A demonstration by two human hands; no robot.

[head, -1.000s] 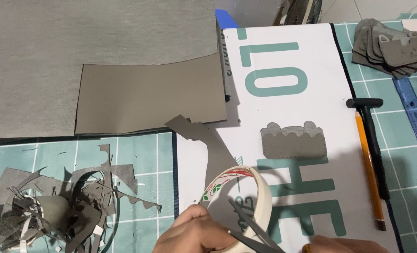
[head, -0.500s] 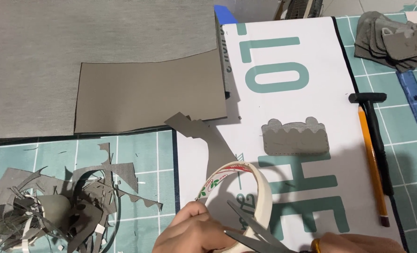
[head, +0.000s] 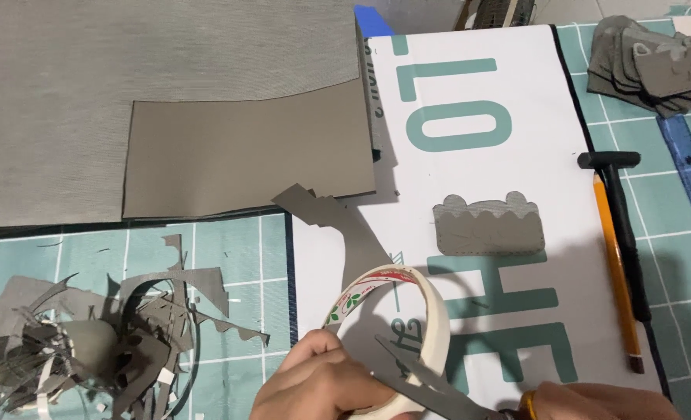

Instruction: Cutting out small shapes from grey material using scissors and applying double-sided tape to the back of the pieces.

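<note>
Low at the near edge of the counter (head: 229, 241), the left hand (head: 322, 385) has its fingers clamped on a roll of tape (head: 388, 327), steadying it upright while the right hand (head: 602, 400), fingers closed around the handles, brings open scissors (head: 431, 385) against its loose end.

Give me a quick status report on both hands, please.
Left hand gripping tape roll. Right hand holding scissors, blades at the roll's edge. Grey offcut strip lies just behind; nothing blocking.
</note>
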